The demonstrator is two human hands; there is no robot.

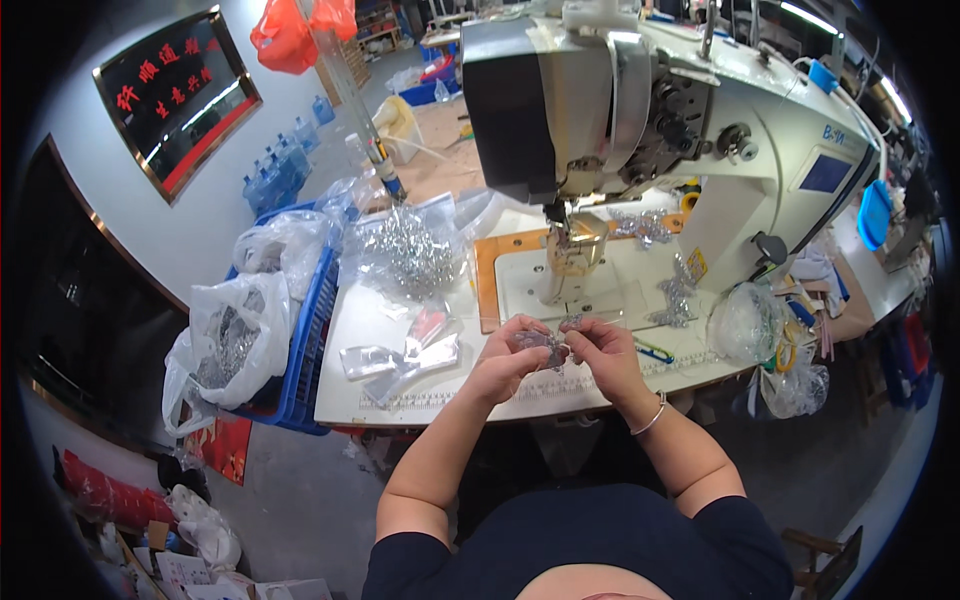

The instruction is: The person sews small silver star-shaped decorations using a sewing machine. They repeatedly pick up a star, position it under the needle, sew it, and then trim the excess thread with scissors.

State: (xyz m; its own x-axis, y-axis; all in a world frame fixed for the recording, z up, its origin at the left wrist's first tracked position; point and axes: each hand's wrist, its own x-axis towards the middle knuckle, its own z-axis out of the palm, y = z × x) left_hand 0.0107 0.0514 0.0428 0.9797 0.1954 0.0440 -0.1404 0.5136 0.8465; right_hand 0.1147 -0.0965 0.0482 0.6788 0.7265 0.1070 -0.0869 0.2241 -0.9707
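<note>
My left hand (515, 357) and my right hand (597, 350) meet in front of the sewing machine (650, 110), at the near edge of its white table. Between them is a small, silvery-grey, sheer-looking piece (540, 346). My left thumb and fingers pinch it; its exact kind is too small to make out. My right fingers are closed at the piece's right end, near some pale thread. Just beyond my fingers stands the machine's needle post (565, 255). To the right of it lie glittery silver pieces (677, 295). A green thread snipper (653, 349) rests beside my right hand.
Flat shiny silver pieces (400, 358) lie left of my hands, with a clear bag of silvery pieces (410, 250) behind. A blue crate (305, 330) holding plastic bags adjoins the table's left side. At right sit a clear plastic bag (747, 322) and yellow-handled scissors (787, 355).
</note>
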